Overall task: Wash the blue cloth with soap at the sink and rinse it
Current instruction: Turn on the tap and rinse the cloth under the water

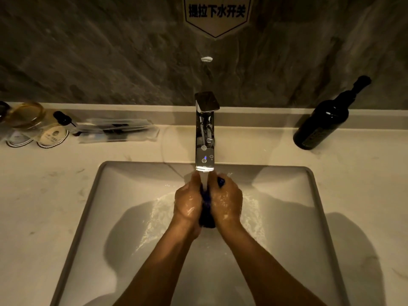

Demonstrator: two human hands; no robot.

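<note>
1. Head view: my left hand (pixel 187 203) and right hand (pixel 227 200) are both clenched around the blue cloth (pixel 207 214), under the faucet (pixel 204 138) stream, over the sink (pixel 92 195).
2. Cloth mostly hidden between my palms; only a dark strip and a tip by my right fingers (pixel 221 181) show.
3. Soap not discernible.
4. Dark bottle (pixel 324 120) on the right counter; the items at left are blurred.
</note>
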